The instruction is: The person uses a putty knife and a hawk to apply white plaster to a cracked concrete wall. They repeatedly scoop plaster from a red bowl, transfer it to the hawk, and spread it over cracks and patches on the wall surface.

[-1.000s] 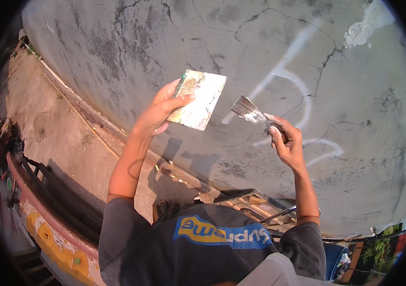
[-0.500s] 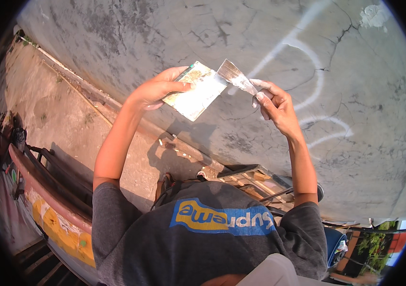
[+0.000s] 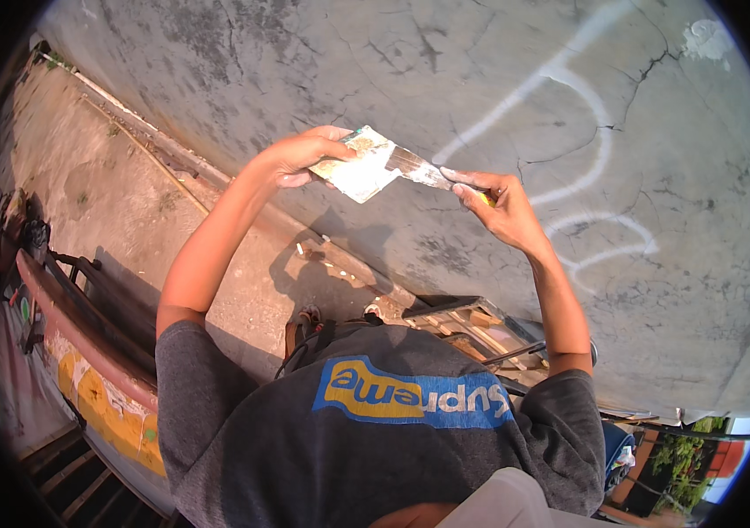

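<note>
My left hand [image 3: 304, 157] grips a flat rectangular board [image 3: 359, 183] smeared with white filler, its thumb lying on top and its fingers underneath. In my right hand [image 3: 500, 207] is a putty knife [image 3: 423, 169] with a whitened metal blade; a bit of yellow handle shows between the fingers. The blade points left and lies over the right part of the board. Whether it presses on the filler I cannot tell. White residue marks the right fingertips. Both hands are held up in front of the grey wall.
A cracked grey wall [image 3: 480, 79] with white painted lines fills the upper right, with a white patch [image 3: 707, 42] on it. A dark metal frame [image 3: 471, 326] stands at its base. At left is a curved reddish edge [image 3: 84, 326] above a yellow panel. Dirt ground [image 3: 102, 176] runs alongside.
The putty knife has moved lower and turned flatter, its blade now overlapping the board. The board has tilted and shows less of its face. My right hand has moved slightly down.
</note>
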